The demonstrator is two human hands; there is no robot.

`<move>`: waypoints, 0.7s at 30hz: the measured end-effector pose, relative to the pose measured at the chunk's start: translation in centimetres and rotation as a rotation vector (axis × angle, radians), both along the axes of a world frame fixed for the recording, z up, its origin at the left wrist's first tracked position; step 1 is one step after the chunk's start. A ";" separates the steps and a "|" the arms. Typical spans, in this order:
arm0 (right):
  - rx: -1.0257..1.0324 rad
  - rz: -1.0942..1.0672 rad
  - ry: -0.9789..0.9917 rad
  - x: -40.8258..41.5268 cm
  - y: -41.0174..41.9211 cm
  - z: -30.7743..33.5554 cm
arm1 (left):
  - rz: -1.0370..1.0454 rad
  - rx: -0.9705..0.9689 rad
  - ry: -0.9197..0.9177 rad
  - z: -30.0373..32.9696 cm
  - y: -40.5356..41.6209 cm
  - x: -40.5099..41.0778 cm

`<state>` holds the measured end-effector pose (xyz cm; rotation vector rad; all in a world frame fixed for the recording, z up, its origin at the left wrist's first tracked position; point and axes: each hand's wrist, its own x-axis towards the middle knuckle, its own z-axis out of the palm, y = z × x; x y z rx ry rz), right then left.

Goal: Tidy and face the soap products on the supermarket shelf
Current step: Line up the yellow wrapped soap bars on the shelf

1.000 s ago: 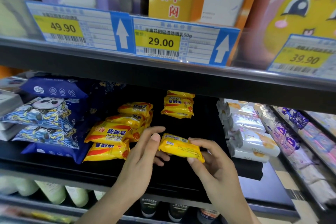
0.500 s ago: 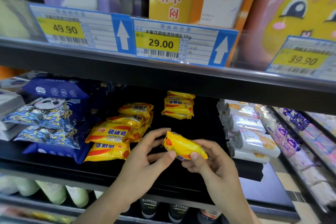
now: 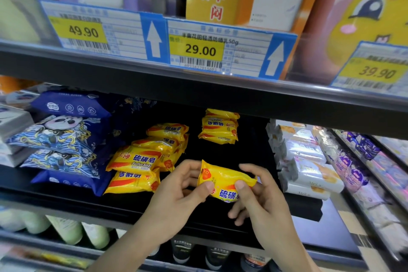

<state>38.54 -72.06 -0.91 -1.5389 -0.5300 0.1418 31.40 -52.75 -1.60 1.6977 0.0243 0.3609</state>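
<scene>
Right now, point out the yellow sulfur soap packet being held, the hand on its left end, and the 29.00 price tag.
yellow sulfur soap packet [image 3: 223,180]: head view, wrapper's front face.
left hand [image 3: 176,196]: head view, back of hand.
29.00 price tag [image 3: 199,50]: head view, yellow price panel.

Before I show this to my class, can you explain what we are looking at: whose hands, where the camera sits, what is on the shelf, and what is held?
The picture comes from a camera worn on a person's head, looking down at a supermarket shelf. There is no machine. The left hand and right hand together pinch one yellow soap packet. Behind it lie more yellow soap packets, blue panda-print packs to the left and white soap packs to the right. Price tags hang above.
</scene>
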 end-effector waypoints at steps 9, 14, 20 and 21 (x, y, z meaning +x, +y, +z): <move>-0.143 -0.104 -0.187 -0.4 -0.2 -0.4 | 0.075 -0.066 0.010 -0.1 0.0 0.4; -0.303 -0.111 -0.591 -0.4 0.0 -1.0 | 0.090 -0.127 0.031 0.4 -0.5 0.4; -0.380 -0.184 -0.811 0.5 0.5 -1.5 | 0.082 -0.058 0.072 0.6 -1.0 0.2; -0.384 -0.185 -0.831 0.5 0.8 -1.5 | 0.090 -0.043 0.069 0.6 -0.8 0.2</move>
